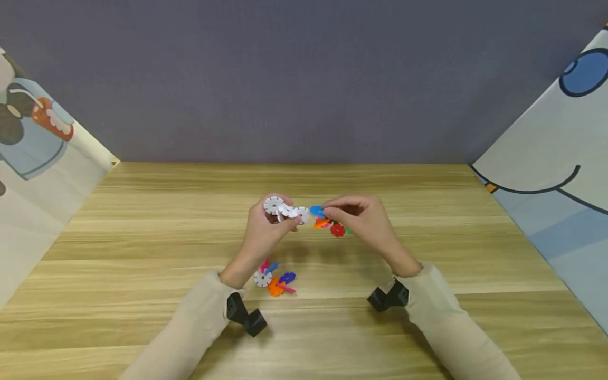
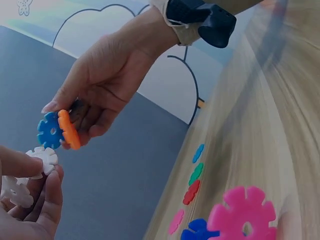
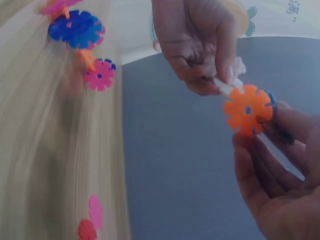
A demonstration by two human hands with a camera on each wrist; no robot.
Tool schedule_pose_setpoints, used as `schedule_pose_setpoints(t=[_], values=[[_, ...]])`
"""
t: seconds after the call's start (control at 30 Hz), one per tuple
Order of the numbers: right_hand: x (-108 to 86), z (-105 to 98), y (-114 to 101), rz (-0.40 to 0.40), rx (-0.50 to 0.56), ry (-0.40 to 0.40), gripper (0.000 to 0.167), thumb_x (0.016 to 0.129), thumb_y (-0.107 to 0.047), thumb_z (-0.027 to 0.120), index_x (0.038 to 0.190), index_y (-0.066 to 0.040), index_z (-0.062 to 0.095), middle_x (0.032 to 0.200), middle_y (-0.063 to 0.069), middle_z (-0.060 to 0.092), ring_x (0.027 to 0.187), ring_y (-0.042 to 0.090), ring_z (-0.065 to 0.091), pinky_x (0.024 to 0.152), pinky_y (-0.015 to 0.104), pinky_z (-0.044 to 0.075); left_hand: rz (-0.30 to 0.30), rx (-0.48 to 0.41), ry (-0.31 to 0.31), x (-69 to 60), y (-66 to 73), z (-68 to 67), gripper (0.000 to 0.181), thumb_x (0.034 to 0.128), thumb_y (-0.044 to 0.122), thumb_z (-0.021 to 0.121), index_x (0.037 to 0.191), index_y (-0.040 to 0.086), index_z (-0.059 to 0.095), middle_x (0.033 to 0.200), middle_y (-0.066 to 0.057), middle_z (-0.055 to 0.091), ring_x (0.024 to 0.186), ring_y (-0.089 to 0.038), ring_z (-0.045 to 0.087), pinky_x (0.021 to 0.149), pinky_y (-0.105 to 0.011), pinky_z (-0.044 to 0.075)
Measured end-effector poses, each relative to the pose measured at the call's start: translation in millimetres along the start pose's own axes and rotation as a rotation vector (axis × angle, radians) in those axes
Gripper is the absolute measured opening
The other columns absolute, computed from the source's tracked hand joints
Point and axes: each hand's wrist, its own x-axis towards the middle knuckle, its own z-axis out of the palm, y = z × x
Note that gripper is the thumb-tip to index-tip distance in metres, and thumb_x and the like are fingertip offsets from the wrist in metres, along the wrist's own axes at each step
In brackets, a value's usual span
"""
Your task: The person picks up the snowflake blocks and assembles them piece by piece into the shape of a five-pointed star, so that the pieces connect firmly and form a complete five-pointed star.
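Several white discs (image 1: 274, 205), pinched by the left hand (image 1: 269, 224), sit above the table (image 1: 190, 211); the right hand (image 1: 364, 217) pinches a blue disc (image 1: 316, 211) with an orange disc (image 3: 239, 114). Joining appears in hand; next probably demands alignment.

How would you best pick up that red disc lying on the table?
The red disc is probably best pinched by its notched rim, near edge to far edge, coming from above: it lies flat on the table, flanked by a green disc and a pink disc.
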Motion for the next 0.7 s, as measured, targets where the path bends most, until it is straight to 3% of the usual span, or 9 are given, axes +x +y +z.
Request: schedule_pose_setpoints(t=[0.13,0.2,0.4,0.57,0.7], values=[[0.9,-1.2,-0.1,-0.043,-0.035,-0.032,0.014,0.083,-0.002,0.070,0.094,0.008,0.071,0.092,0.016,0.072,0.065,0.009,0.066,0.058,0.027,0.056,-0.002,-0.001,-0.007,0.6,0.5,-1.7,0.030,0.0742,-0.015,0.066,0.101,-0.011,0.052,0.078,0.000,0.059,0.062,-0.009,0.061,0.059,-0.022,0.055],[1.3,-1.7,0.5,-0.059,-0.078,-0.047,0.013,0.084,-0.002,0.070,0.093,0.006,0.073,0.092,0.020,0.071,0.063,0.009,0.065,0.055,0.026,0.055,0.005,0.021,-0.037,0.6,1.2,-2.8,0.031,0.0746,-0.013,0.067,0.102,-0.012,0.052,0.078,0.000,0.058,0.062,-0.009,0.060,0.059,-0.023,0.055],[2.3,-1.6,1.2,-0.083,-0.177,-0.053,0.009,0.084,-0.004,0.070,0.091,0.001,0.074,0.089,0.016,0.072,0.060,0.007,0.060,0.052,0.023,0.051,0.039,0.082,-0.096,1.6,-1.7,-4.1,0.032,0.0760,-0.011,0.068,0.102,-0.015,0.050,0.077,0.000,0.057,0.060,-0.006,0.058,0.060,-0.026,0.056],[2.8,0.5,1.8,-0.090,-0.188,-0.047,0.010,0.085,-0.004,0.069,0.092,0.002,0.074,0.088,0.016,0.072,0.063,0.006,0.061,0.052,0.022,0.050,0.038,0.054,-0.082,0.5,-0.7,-3.6,0.030,0.0752,-0.012,0.067,0.100,-0.012,0.051,0.077,-0.001,0.058,0.061,-0.007,0.060,0.060,-0.028,0.057],[2.2,1.1,1.4,-0.044,-0.189,-0.052,0.016,0.082,-0.004,0.072,0.098,0.000,0.073,0.091,0.016,0.072,0.065,0.010,0.062,0.051,0.023,0.049,0.025,0.035,-0.054,0.3,0.3,-2.3,0.029,0.0746,-0.012,0.067,0.099,-0.010,0.052,0.077,-0.001,0.059,0.061,-0.008,0.060,0.060,-0.026,0.056]])
